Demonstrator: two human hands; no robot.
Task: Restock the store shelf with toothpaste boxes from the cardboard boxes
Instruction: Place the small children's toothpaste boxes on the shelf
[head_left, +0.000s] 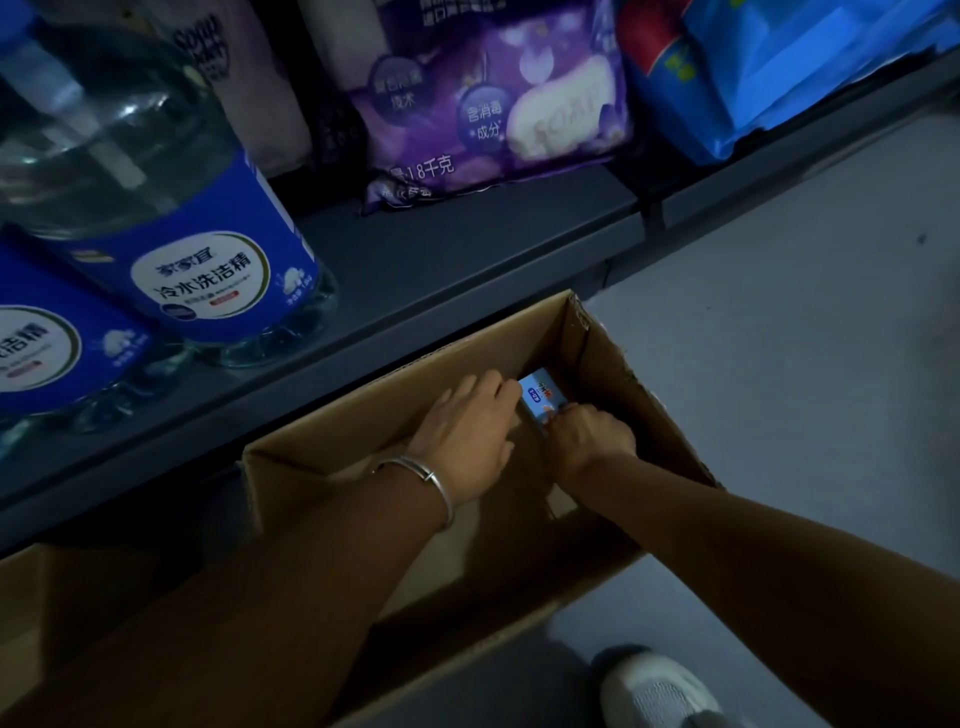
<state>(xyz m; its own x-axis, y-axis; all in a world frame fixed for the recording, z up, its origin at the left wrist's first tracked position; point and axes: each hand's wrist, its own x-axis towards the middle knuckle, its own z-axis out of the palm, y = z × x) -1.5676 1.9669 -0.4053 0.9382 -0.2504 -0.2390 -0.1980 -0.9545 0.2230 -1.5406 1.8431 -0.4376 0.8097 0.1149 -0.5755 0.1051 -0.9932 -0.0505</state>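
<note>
An open cardboard box (649, 410) stands on the floor in front of the dark shelf (441, 270). Deep inside it lies a blue toothpaste box (540, 397), only its end showing. Both my hands reach into the carton. My left hand (467, 436), a silver bangle on its wrist, has its fingers bent over the left side of the toothpaste box. My right hand (592, 434) curls its fingers round the box's right edge. The rest of the toothpaste box is hidden by my hands.
On the shelf stand two large clear detergent bottles (208, 249) with blue labels, a purple soap-powder bag (498, 104) and blue packs (779, 67). A second cardboard carton (62, 613) sits at the lower left. Grey floor (805, 312) lies to the right; my white shoe (660, 691) is below.
</note>
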